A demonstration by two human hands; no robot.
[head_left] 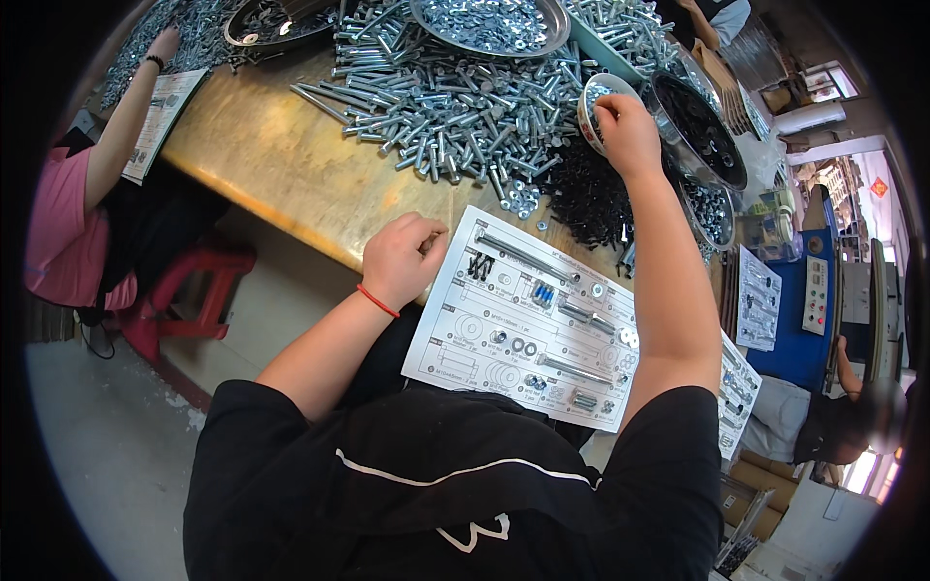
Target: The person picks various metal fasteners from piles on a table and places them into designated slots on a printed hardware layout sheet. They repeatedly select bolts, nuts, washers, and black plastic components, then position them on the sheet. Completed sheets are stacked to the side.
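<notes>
My right hand (630, 136) reaches over a small white bowl (587, 114) with a coloured pattern, fingers curled down at its rim. Small metal pieces show in the bowl; whatever the fingertips pinch is hidden. My left hand (399, 259), with a red string at the wrist, is curled closed at the table edge, beside the left side of a printed sheet (455, 324). Its fingers hide whatever may be inside. On the sheet, long bolts (572, 369), black screws (480, 265), nuts and washers lie over printed drawings.
A large heap of bolts (455, 107) covers the far table, with a metal tray of washers (489, 24) above it. Black screws (586, 194) pile near the bowl. Dark-filled pans (697, 126) stand right. A co-worker's arm (126, 136) and red stool (199, 290) are left.
</notes>
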